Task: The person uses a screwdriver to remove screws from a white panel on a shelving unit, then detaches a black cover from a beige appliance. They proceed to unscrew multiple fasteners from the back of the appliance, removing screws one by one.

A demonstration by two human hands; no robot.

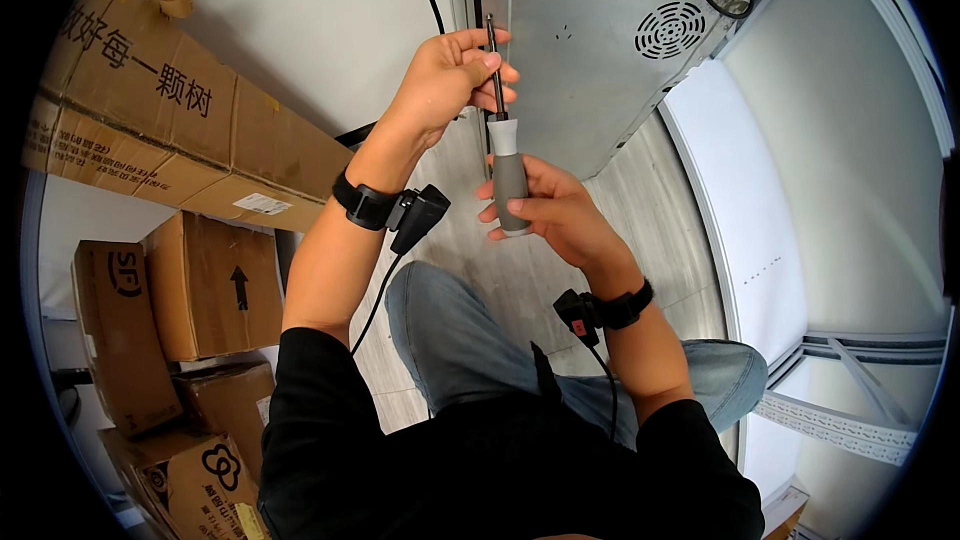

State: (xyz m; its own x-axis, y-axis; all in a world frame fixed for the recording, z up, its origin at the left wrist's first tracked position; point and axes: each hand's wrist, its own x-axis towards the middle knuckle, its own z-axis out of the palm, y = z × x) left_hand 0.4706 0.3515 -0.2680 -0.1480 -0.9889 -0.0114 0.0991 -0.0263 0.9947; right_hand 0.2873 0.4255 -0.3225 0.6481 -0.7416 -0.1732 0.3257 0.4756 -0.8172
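Nearest is the black shirt (480, 485), of soft, matt cloth, and then the blue jeans (440, 340), whose denim looks faded and a little creased. Around each forearm goes a black strap (365, 205) with a small, angular black device (420, 220), and a thin, round cable hangs from it.

Further out, the right hand (565, 210) has its grip closed around the handle of a screwdriver (511, 180). This handle is a thick, rounded cylinder, dark grey in the middle and pale at both ends. The left hand (440, 80) has its grip pinched, thumb against finger, on the thin, dark metal shaft, near the tip. So the screwdriver is between both hands, above the floor (450, 230), with the shaft pointing away from the body.

The floor shows grey wood grain. At left are brown cardboard boxes (220, 285), square-edged, some worn. At right stands a smooth white panel (740, 200). Beyond the hands is a flat, grey metal housing (570, 90), with a round vent (670, 30) of curved slots.
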